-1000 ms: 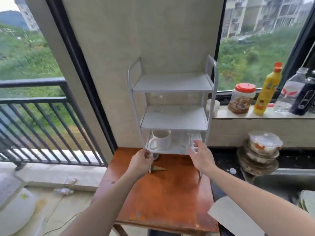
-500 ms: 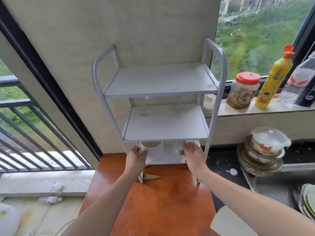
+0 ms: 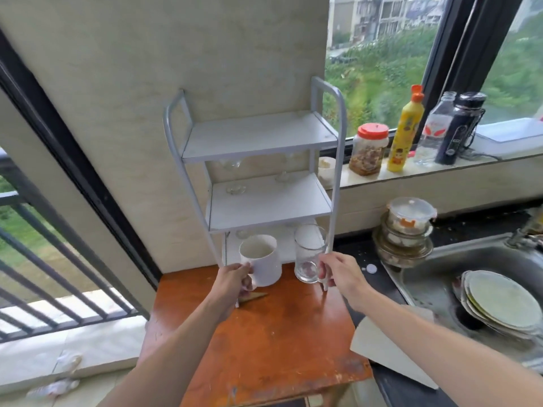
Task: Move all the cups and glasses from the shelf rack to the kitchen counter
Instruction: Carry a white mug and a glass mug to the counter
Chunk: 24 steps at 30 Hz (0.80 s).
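Observation:
A white three-tier shelf rack point(image 3: 266, 205) stands at the back of an orange-brown table point(image 3: 279, 333). My left hand point(image 3: 235, 279) grips the handle of a white mug point(image 3: 261, 261), held upright just in front of the rack's bottom tier. My right hand point(image 3: 338, 273) holds a clear glass mug point(image 3: 308, 255) by its handle beside the rack's right front leg. Two stemmed glasses point(image 3: 235, 186) stand at the back of the middle shelf, mostly hidden by the top shelf. Another glass point(image 3: 242, 233) shows dimly on the bottom tier.
The dark kitchen counter point(image 3: 361, 251) lies right of the table, with a steel sink point(image 3: 435, 277) holding stacked plates point(image 3: 499, 301), stacked lidded bowls point(image 3: 407, 230) and a white board point(image 3: 390, 351). Jar, yellow bottle, water bottle and black flask line the windowsill point(image 3: 411, 168). A railing is left.
Both hands have drawn back from the bottom tier, each now holding a vessel out in front of the rack. The camera has tilted and shifted right.

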{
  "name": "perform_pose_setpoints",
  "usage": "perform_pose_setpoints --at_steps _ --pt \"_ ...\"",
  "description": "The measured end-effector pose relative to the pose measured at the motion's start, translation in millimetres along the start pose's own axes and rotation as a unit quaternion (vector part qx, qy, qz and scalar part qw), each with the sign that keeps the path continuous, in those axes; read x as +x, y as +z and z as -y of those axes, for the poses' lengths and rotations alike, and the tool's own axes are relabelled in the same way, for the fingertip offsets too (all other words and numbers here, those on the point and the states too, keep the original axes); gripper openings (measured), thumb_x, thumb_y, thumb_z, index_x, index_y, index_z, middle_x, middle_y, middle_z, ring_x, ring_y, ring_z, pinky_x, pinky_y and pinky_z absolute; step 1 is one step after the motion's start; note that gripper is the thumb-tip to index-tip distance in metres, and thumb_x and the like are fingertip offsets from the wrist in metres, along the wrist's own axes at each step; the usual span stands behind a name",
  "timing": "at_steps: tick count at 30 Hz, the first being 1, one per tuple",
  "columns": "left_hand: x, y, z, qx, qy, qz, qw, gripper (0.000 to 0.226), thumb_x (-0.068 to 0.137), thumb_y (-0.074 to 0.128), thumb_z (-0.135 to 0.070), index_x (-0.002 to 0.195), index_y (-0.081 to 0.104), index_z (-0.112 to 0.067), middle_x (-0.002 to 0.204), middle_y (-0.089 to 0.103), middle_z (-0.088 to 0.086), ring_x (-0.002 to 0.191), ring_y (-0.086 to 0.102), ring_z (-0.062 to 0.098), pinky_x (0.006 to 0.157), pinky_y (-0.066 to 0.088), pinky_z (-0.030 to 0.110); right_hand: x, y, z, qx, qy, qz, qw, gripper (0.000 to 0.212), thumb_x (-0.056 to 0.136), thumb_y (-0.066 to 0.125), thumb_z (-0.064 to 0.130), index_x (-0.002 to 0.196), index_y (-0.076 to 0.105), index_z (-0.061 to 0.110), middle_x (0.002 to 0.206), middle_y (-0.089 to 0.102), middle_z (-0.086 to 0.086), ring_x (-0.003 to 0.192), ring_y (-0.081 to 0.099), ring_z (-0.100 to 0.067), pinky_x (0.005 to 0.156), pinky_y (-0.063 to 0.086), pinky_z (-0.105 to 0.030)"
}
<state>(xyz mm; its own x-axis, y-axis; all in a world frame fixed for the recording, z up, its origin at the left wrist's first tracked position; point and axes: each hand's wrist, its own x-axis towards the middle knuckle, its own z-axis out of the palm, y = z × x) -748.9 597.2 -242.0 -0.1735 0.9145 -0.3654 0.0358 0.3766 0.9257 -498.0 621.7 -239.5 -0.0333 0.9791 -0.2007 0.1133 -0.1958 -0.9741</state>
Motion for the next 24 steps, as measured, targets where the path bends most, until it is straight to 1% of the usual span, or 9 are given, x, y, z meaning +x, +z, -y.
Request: perform_pose_setpoints --at_steps 2,3,5,9,12,16,19,21,24 --pt "-15.1 5.8 4.5 -0.001 -0.009 0.036 0.999 0.028 0.101 0.046 -0.023 0.085 0.061 -0.004 0.047 0.046 0.001 0.053 0.047 0.019 0.053 0.039 0.031 -28.4 -15.9 -8.5 0.005 0.021 -0.011 1.000 0.041 0.096 0.054 0.023 0.057 0.058 0.011 0.055 0.056 -0.008 0.048 0.044 -0.016 0.048 0.037 -0.026" --pt "-21.5 11.4 7.7 0.004 -0.016 0.052 0.999 0.031 0.101 0.045 -0.023 0.078 0.059 -0.007 0.046 0.045 0.000 0.054 0.046 0.019 0.054 0.037 0.031 -43.3 -25.0 -13.5 0.009 0.035 -0.019 0.999 0.042 0.096 0.054 0.023 0.055 0.057 0.012 0.056 0.056 -0.010 0.048 0.043 -0.016 0.046 0.035 -0.025" --pt "-32.7 28.8 15.2 0.022 -0.033 0.079 0.996 0.037 0.101 0.045 -0.024 0.067 0.053 -0.011 0.044 0.044 -0.001 0.055 0.045 0.020 0.058 0.035 0.031 -73.4 -45.0 -24.2 0.014 0.064 -0.040 0.997 0.042 0.095 0.054 0.022 0.055 0.054 0.012 0.058 0.056 -0.012 0.050 0.042 -0.018 0.045 0.032 -0.024" --pt "-57.9 79.9 31.3 0.049 -0.063 0.154 0.985 0.038 0.100 0.041 -0.023 0.065 0.050 -0.011 0.047 0.044 -0.001 0.058 0.043 0.020 0.059 0.033 0.032 -134.6 -93.6 -41.8 0.030 0.109 -0.101 0.988 0.042 0.095 0.055 0.025 0.055 0.053 0.013 0.055 0.054 -0.010 0.049 0.042 -0.016 0.047 0.028 -0.026" --pt "-79.5 126.2 34.8 0.077 -0.074 0.217 0.970 0.038 0.100 0.039 -0.023 0.066 0.049 -0.013 0.047 0.046 0.000 0.054 0.045 0.017 0.058 0.033 0.031 -177.9 -135.2 -51.5 0.045 0.120 -0.151 0.980 0.043 0.095 0.055 0.025 0.054 0.056 0.014 0.054 0.054 -0.009 0.047 0.044 -0.015 0.046 0.028 -0.026" --pt "-115.6 199.3 38.5 0.083 -0.093 0.324 0.938 0.028 0.099 0.041 -0.022 0.075 0.053 -0.013 0.048 0.044 -0.003 0.046 0.043 0.012 0.052 0.027 0.027 -240.3 -192.7 -63.9 0.072 0.140 -0.230 0.960 0.042 0.096 0.056 0.026 0.055 0.057 0.013 0.051 0.055 -0.007 0.042 0.044 -0.014 0.045 0.027 -0.024" --pt "-151.9 258.5 39.9 0.098 -0.101 0.399 0.906 0.023 0.096 0.044 -0.020 0.075 0.052 -0.015 0.050 0.044 -0.002 0.045 0.045 0.012 0.048 0.026 0.025 -292.1 -238.3 -75.0 0.091 0.143 -0.283 0.944 0.042 0.096 0.054 0.024 0.056 0.054 0.012 0.051 0.053 -0.009 0.043 0.042 -0.016 0.046 0.024 -0.025" --pt "-177.1 301.3 41.9 0.104 -0.105 0.448 0.882 0.021 0.094 0.046 -0.020 0.074 0.053 -0.015 0.055 0.045 0.001 0.047 0.046 0.015 0.050 0.027 0.027 -329.8 -271.2 -83.7 0.095 0.145 -0.309 0.935 0.042 0.097 0.051 0.022 0.057 0.053 0.011 0.052 0.054 -0.010 0.043 0.043 -0.018 0.045 0.025 -0.025" --pt "-219.8 372.6 50.0 0.129 -0.110 0.518 0.839 0.022 0.094 0.046 -0.021 0.074 0.053 -0.015 0.053 0.044 0.002 0.049 0.045 0.015 0.052 0.027 0.028 -390.4 -324.3 -101.4 0.113 0.148 -0.349 0.919 0.038 0.097 0.050 0.022 0.059 0.052 0.013 0.053 0.053 -0.007 0.045 0.046 -0.017 0.043 0.026 -0.023"
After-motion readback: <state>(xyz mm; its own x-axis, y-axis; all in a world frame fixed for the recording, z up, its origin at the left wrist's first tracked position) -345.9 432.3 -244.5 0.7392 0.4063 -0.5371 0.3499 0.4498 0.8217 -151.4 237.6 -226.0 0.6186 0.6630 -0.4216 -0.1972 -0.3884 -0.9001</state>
